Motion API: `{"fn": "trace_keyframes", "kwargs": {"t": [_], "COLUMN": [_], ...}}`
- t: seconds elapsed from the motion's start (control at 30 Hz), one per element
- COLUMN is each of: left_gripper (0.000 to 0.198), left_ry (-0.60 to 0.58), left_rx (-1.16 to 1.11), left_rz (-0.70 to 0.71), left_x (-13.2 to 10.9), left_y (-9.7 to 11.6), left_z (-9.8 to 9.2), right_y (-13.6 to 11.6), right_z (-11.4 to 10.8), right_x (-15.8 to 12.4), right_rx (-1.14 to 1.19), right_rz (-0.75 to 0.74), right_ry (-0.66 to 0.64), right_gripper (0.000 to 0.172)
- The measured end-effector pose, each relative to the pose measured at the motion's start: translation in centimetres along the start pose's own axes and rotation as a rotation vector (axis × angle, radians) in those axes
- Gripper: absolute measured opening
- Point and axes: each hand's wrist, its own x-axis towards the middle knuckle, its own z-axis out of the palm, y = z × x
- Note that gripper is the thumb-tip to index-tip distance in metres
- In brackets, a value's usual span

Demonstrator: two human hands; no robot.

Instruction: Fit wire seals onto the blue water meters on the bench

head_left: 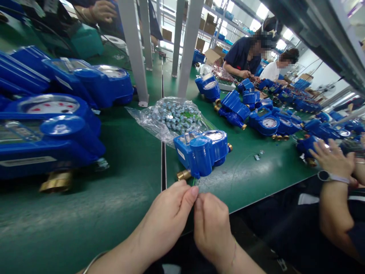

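Observation:
A blue water meter with brass threaded ends sits on the green table just beyond my hands. A thin green wire runs from its near side down to my fingers. My left hand is closed in a pinch on that wire. Close against it, my right hand is also closed, thumb and fingers pressed together; what it pinches is hidden. Behind the meter lies an open clear plastic bag of small grey-blue pieces with green strands.
More blue meters stand at the left, and several others spread along the right. White metal posts rise from the table. A co-worker's hand works at the right; other people sit farther back.

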Motion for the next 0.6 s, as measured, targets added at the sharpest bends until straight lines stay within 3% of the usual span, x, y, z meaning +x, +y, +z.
{"fn": "trace_keyframes", "kwargs": {"t": [0.07, 0.13, 0.27, 0.4, 0.53, 0.6], "left_gripper": [0.034, 0.034, 0.036, 0.039, 0.040, 0.036], "left_ry": [0.004, -0.001, -0.004, -0.026, -0.011, 0.018], "left_rx": [-0.010, -0.016, -0.044, -0.160, -0.178, -0.147], "left_rz": [0.004, 0.006, -0.008, -0.050, -0.070, -0.038], "left_x": [0.1, 0.2, 0.6, 0.8, 0.8, 0.9], "left_y": [0.1, 0.2, 0.2, 0.3, 0.4, 0.4], "left_z": [0.0, -0.1, -0.1, 0.0, 0.0, 0.1], "right_y": [-0.1, -0.3, 0.1, 1.4, 1.8, 1.4], "right_z": [-0.2, -0.4, -0.3, -0.4, -1.0, -1.3], "right_x": [0.3, 0.5, 0.5, 0.6, 1.4, 1.9], "right_rx": [0.195, 0.192, -0.313, -0.592, -0.584, -0.347], "right_rz": [0.153, 0.176, -0.189, -0.453, -0.521, -0.351], "right_ry": [-0.153, -0.157, 0.130, 0.123, 0.086, 0.030], "right_gripper": [0.031, 0.029, 0.013, 0.019, 0.018, 0.012]}}
